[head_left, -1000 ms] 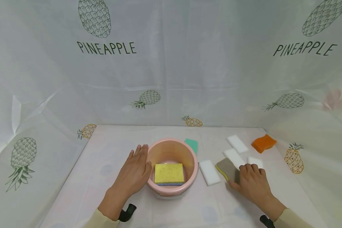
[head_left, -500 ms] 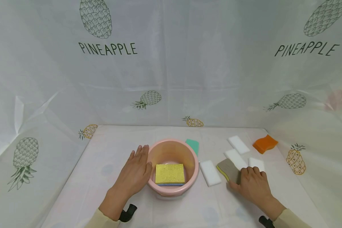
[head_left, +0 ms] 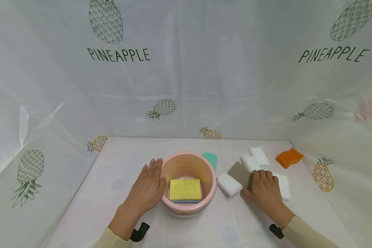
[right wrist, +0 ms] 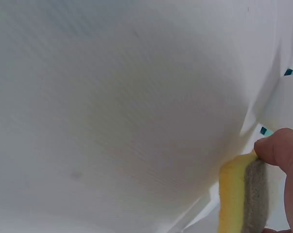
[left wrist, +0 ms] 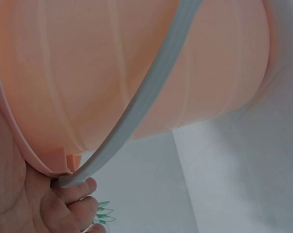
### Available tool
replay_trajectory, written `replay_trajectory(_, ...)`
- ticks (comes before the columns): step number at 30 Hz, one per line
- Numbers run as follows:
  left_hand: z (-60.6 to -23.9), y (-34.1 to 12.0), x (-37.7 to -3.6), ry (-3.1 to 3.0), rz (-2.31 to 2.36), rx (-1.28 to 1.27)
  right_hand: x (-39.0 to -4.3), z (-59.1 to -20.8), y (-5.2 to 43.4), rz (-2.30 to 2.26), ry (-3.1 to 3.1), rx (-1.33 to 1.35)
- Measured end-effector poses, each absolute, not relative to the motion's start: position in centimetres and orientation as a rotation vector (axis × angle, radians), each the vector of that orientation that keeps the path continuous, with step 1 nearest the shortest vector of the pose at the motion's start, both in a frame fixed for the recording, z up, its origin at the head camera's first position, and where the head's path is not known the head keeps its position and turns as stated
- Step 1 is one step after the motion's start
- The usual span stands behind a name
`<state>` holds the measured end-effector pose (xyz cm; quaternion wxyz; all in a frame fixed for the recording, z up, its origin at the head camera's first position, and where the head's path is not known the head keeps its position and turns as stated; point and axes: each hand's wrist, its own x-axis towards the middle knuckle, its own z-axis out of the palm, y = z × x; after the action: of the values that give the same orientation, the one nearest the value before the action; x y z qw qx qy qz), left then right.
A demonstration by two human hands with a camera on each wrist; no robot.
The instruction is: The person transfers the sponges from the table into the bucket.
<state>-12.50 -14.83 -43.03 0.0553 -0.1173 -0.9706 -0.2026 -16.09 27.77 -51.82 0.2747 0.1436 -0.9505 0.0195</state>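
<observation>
The grey-and-yellow sponge (head_left: 240, 173) is lifted just right of the pink bucket (head_left: 211, 179), pinched at its edge by our right hand (head_left: 265, 190). With so small a hold it could slip, or knock the white sponge (head_left: 228, 184) below it. Our left hand (head_left: 147, 187) lies flat against the bucket wall, fingers together. The wrist view is blurred, so the grip is perhaps firmer

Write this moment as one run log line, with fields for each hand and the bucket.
left hand: rests against pink bucket | right hand: grips grey-yellow sponge | bucket: holds yellow sponge
</observation>
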Motion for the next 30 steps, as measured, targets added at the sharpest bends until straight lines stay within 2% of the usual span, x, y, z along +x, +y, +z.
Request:
replay_trajectory(10, -42.9, -14.9, -12.6, -2.947, -0.656, -0.352, -18.6, -50.6, 27.8, -0.043, -2.438, 0.437)
replay_trajectory(18, -42.9, -15.0, -12.5, -2.941, -0.668, -0.367, -18.6, -48.3, 28.3, 0.001, -2.484, 0.394)
replay_trajectory(30, -43.0, -15.0, -12.5, -2.931, -0.614, -0.377, -19.4, -46.5, 27.6, -0.038, -2.339, 0.53)
